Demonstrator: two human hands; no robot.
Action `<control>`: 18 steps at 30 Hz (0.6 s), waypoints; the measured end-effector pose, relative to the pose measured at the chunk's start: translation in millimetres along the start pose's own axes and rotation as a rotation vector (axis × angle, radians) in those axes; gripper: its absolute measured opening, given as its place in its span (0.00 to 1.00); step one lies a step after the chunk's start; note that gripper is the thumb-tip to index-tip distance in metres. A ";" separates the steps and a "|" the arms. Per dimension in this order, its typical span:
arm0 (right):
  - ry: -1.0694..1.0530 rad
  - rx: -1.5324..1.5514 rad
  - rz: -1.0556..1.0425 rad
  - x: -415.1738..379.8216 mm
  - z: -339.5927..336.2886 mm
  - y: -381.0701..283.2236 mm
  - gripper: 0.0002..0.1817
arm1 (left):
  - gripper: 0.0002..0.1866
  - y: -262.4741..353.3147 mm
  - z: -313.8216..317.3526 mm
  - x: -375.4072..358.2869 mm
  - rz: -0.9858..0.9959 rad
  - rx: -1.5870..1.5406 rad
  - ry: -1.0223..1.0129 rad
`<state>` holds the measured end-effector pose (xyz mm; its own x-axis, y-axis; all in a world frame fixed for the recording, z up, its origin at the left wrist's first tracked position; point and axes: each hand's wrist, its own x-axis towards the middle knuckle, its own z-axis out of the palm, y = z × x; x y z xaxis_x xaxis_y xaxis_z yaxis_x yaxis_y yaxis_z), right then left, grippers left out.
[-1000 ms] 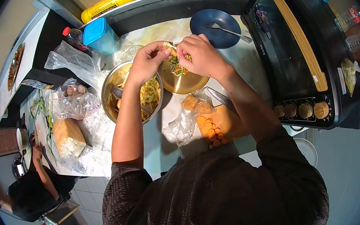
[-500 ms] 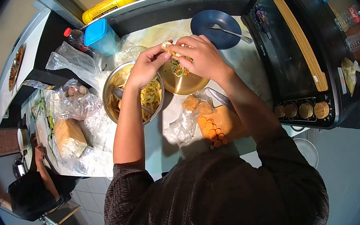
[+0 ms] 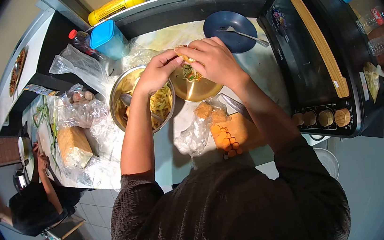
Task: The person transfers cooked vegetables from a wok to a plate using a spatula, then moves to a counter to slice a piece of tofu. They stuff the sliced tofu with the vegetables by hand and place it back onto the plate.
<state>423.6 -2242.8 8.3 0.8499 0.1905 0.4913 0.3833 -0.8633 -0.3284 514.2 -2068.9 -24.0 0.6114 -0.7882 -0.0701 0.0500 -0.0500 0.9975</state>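
Observation:
Both hands meet over a yellowish round plate (image 3: 207, 91). My left hand (image 3: 156, 72) and my right hand (image 3: 213, 60) pinch a small piece of pale orange food (image 3: 184, 56) between their fingertips; the fingers partly cover it. Shredded vegetables (image 3: 191, 74) lie on the plate just below. Left of the plate, a metal bowl (image 3: 116, 114) holds yellowish strips (image 3: 161, 103) and a spoon. Nearer me are a clear bag with brown pieces (image 3: 204, 110) and orange round slices (image 3: 225, 140) on an orange board (image 3: 245, 133).
A dark blue plate (image 3: 232, 18) with a fork lies behind my right hand. A black oven (image 3: 307, 50) stands at the right. Bread (image 3: 74, 145), plastic bags and a blue-lidded container (image 3: 108, 39) are at the left. Another person (image 3: 36, 204) is at the far left.
My fingers have shifted slightly around the food piece, which now shows more orange than white. The other person's hand at the far left has moved a little.

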 end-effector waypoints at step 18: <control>0.036 0.038 -0.003 1.6 5.6 5.5 0.20 | 0.12 4.4 -2.2 1.5 -0.006 0.061 0.015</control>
<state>429.0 -2244.6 2.7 0.8357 0.1756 0.5204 0.3997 -0.8443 -0.3570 517.1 -2069.0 -19.7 0.6232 -0.7784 -0.0761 0.0059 -0.0927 0.9957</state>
